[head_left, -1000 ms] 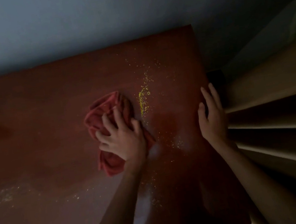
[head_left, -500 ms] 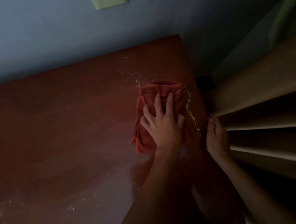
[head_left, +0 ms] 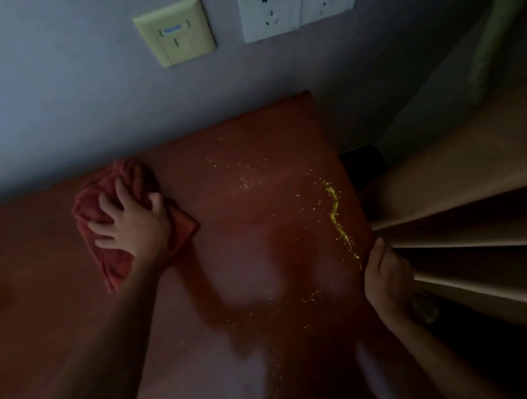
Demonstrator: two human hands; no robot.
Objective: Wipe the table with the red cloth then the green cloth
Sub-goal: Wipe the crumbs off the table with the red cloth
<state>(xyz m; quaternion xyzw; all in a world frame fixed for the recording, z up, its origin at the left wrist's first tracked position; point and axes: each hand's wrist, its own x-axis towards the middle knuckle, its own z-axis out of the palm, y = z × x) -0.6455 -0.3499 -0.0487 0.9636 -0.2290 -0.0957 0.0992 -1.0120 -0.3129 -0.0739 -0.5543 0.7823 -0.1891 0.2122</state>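
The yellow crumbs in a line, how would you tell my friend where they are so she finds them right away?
Start at the reddish-brown wooden table against the grey wall, then go to its right edge beside the pale wooden shelves. The line of bright yellow crumbs runs along that edge, just above the right hand. Other crumbs are thin scattered specks; this is one dense streak.

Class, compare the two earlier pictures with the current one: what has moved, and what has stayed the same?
The left hand slid the red cloth from near the table's right edge back left toward the wall, leaving a line of yellow crumbs by that edge. The right hand stays at the right edge; the left hand still presses the cloth.
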